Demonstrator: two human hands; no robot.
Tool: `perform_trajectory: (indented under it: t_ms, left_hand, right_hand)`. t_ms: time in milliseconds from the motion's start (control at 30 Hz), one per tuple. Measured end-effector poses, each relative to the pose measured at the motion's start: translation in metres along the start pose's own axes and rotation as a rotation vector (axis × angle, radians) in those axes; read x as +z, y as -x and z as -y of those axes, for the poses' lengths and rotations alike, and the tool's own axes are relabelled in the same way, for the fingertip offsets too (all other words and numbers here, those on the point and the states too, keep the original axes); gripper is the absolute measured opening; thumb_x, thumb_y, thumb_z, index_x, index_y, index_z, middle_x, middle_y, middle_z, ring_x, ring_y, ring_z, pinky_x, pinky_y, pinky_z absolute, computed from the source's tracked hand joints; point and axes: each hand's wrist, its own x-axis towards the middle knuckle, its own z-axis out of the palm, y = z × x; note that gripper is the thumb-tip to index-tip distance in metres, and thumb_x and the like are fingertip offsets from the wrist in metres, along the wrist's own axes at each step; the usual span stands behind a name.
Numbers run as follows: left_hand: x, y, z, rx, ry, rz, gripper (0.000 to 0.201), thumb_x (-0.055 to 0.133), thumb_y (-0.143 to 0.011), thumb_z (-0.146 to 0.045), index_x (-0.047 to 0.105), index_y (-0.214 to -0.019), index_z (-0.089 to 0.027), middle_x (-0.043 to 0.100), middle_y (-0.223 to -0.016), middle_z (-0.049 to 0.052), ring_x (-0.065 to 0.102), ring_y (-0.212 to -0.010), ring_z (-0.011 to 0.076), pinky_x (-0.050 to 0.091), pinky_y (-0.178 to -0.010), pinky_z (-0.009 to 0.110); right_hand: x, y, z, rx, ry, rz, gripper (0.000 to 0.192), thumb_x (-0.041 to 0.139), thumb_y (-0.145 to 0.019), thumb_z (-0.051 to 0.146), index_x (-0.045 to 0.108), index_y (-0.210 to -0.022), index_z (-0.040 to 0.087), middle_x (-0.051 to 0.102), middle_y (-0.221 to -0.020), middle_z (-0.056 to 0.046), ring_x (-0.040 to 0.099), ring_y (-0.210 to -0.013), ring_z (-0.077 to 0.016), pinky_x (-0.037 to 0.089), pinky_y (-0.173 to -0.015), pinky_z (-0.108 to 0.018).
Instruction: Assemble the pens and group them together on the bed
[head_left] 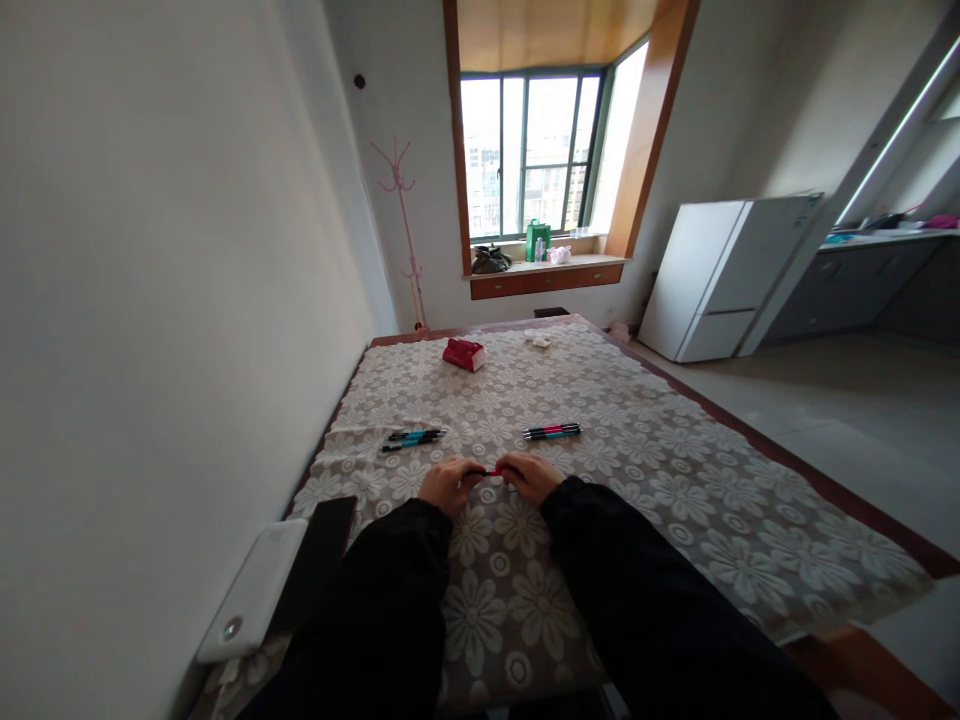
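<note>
At the far left, a white power bank [251, 592] lies by a dark phone [319, 545]. Farther along, some blue pens [412, 438] rest on the flowery tablecloth [675, 480]. The left hand [448, 485] is closed on one end of a red pen [493, 471], and the right hand [530, 476] is closed on the other end, just above the cloth. It looks like the pen is being pulled apart or pushed together, which needs a straight, steady tug. More pens [552, 432] lie just behind the right hand.

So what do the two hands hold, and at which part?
Both hold one red pen: left hand grips its left end, right hand its right end; the middle shows between them.
</note>
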Motion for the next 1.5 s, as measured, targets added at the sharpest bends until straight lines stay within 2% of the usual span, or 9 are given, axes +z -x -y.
perform_trajectory:
  t_ms: [100, 367, 533, 667, 833, 933, 1000, 1233, 1500]
  left_hand:
    - [0.0004, 0.0007, -0.0009, -0.057, -0.021, -0.001, 0.022, 0.052, -0.086, -0.032, 0.068, -0.101, -0.027, 0.065, -0.084, 0.002, 0.060, -0.075, 0.0149, 0.046, -0.073, 0.025]
    - [-0.0021, 0.0006, -0.0064, -0.015, -0.039, 0.027, 0.034, 0.037, -0.093, -0.034, 0.068, -0.083, -0.024, 0.064, -0.075, 0.003, 0.060, -0.081, 0.0165, 0.044, -0.077, 0.025]
    - [0.0006, 0.0005, -0.0029, 0.014, 0.021, 0.022, 0.019, 0.051, -0.087, -0.030, 0.067, -0.096, -0.024, 0.066, -0.082, 0.002, 0.061, -0.081, 0.0155, 0.046, -0.077, 0.025]
    - [0.0010, 0.0004, -0.0011, 0.048, 0.080, 0.018, 0.015, 0.059, -0.083, -0.028, 0.066, -0.095, -0.024, 0.067, -0.089, 0.001, 0.061, -0.083, 0.0141, 0.048, -0.080, 0.025]
    - [0.0007, 0.0005, -0.0022, 0.067, 0.092, 0.000, 0.015, 0.058, -0.083, -0.028, 0.066, -0.096, -0.023, 0.067, -0.089, 0.002, 0.061, -0.082, 0.0139, 0.048, -0.079, 0.025]
    - [0.0002, 0.0006, -0.0039, 0.046, 0.075, -0.004, 0.017, 0.055, -0.085, -0.028, 0.067, -0.096, -0.023, 0.067, -0.088, 0.002, 0.061, -0.081, 0.0144, 0.048, -0.077, 0.026]
    - [-0.0014, 0.0008, -0.0061, 0.014, 0.060, -0.017, 0.018, 0.054, -0.085, -0.028, 0.067, -0.097, -0.024, 0.067, -0.088, 0.002, 0.061, -0.080, 0.0147, 0.048, -0.076, 0.026]
    - [-0.0047, 0.0007, -0.0085, -0.010, 0.052, -0.007, 0.020, 0.052, -0.086, -0.029, 0.066, -0.099, -0.025, 0.067, -0.089, 0.002, 0.061, -0.081, 0.0151, 0.047, -0.077, 0.026]
    - [0.0031, 0.0006, -0.0007, 0.007, 0.066, 0.016, 0.022, 0.052, -0.086, -0.032, 0.067, -0.100, -0.024, 0.067, -0.089, 0.002, 0.061, -0.081, 0.0149, 0.048, -0.079, 0.027]
  right_hand:
    - [0.0001, 0.0002, 0.0021, 0.001, -0.014, -0.012, 0.016, 0.047, -0.087, 0.018, 0.061, -0.095, 0.018, 0.065, -0.081, -0.003, 0.059, -0.072, -0.0146, 0.043, -0.068, -0.024]
    - [0.0035, 0.0014, -0.0011, -0.007, -0.035, -0.041, 0.019, 0.059, -0.079, 0.020, 0.055, -0.098, 0.019, 0.063, -0.088, -0.003, 0.059, -0.079, -0.0159, 0.045, -0.072, -0.026]
    - [0.0020, 0.0007, -0.0013, -0.007, -0.026, -0.005, 0.012, 0.056, -0.083, 0.022, 0.059, -0.094, 0.018, 0.065, -0.087, -0.004, 0.060, -0.078, -0.0160, 0.045, -0.071, -0.026]
    - [0.0007, 0.0001, -0.0014, -0.021, 0.014, 0.017, 0.013, 0.053, -0.086, 0.023, 0.062, -0.093, 0.018, 0.065, -0.082, -0.004, 0.059, -0.074, -0.0156, 0.044, -0.069, -0.025]
    - [0.0010, 0.0004, 0.0004, -0.028, 0.050, 0.034, 0.023, 0.042, -0.092, 0.025, 0.064, -0.089, 0.019, 0.065, -0.077, -0.004, 0.058, -0.073, -0.0156, 0.043, -0.069, -0.026]
    - [0.0030, 0.0013, 0.0015, 0.005, 0.050, 0.033, 0.019, 0.050, -0.088, 0.030, 0.060, -0.101, 0.020, 0.064, -0.080, -0.003, 0.058, -0.071, -0.0152, 0.042, -0.066, -0.025]
    - [0.0043, 0.0018, 0.0013, 0.020, 0.041, 0.019, 0.024, 0.057, -0.083, 0.028, 0.055, -0.106, 0.020, 0.063, -0.080, -0.001, 0.057, -0.069, -0.0148, 0.041, -0.064, -0.024]
    - [0.0017, 0.0014, -0.0010, 0.002, 0.073, -0.049, 0.014, 0.054, -0.084, 0.024, 0.057, -0.096, 0.019, 0.064, -0.084, -0.003, 0.057, -0.075, -0.0154, 0.042, -0.069, -0.025]
    - [0.0005, 0.0015, -0.0005, -0.068, 0.076, -0.029, 0.015, 0.053, -0.087, 0.027, 0.062, -0.097, 0.021, 0.066, -0.088, -0.004, 0.059, -0.081, -0.0168, 0.044, -0.073, -0.026]
